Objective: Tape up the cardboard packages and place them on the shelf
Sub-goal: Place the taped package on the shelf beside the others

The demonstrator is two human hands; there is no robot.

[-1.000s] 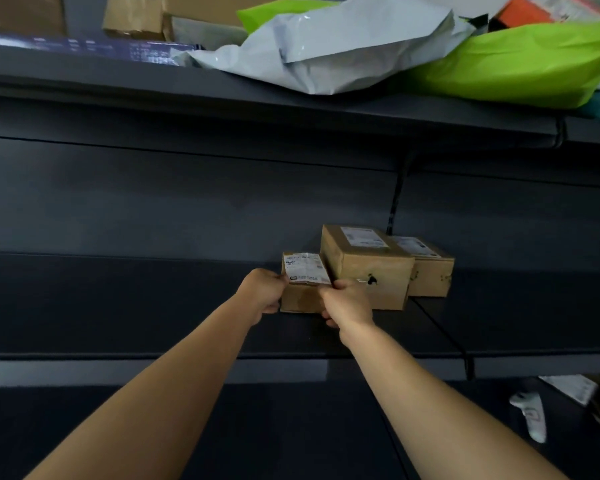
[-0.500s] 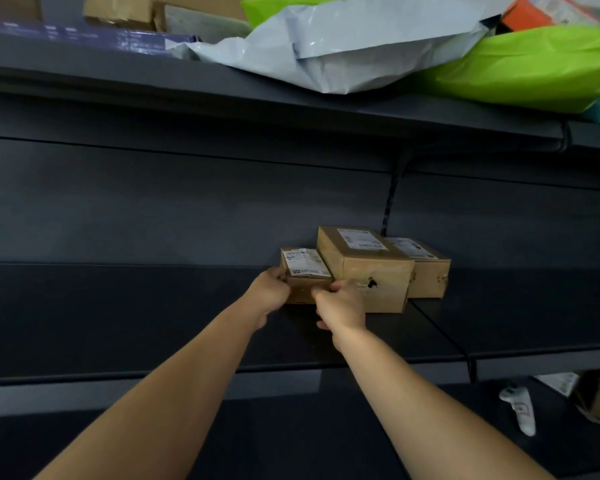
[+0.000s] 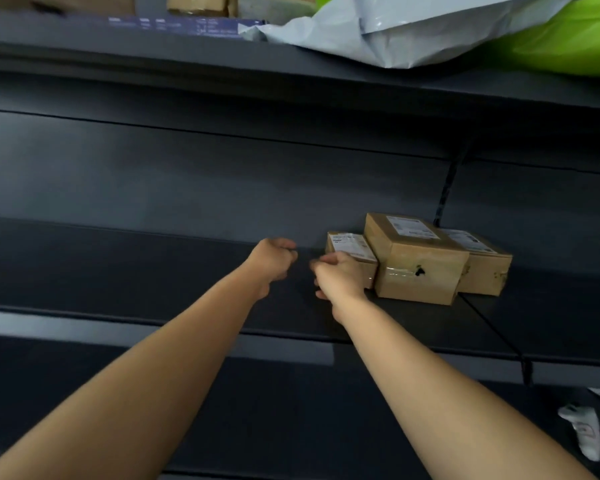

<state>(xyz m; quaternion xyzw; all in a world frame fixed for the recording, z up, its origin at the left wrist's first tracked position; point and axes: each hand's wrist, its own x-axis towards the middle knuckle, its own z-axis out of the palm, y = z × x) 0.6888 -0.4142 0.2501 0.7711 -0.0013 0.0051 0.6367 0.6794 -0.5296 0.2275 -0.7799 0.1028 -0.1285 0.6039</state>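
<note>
Cardboard box half hidden behind right hand, grip unclear; left hand curled, empty.

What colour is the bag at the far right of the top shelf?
The bag is bright lime green, clearest in the head view.

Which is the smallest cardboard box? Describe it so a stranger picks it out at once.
On the dark middle shelf, three brown boxes sit in a row. The smallest box is the leftmost, just behind the right hand, and lower than the tall box beside it.
</note>
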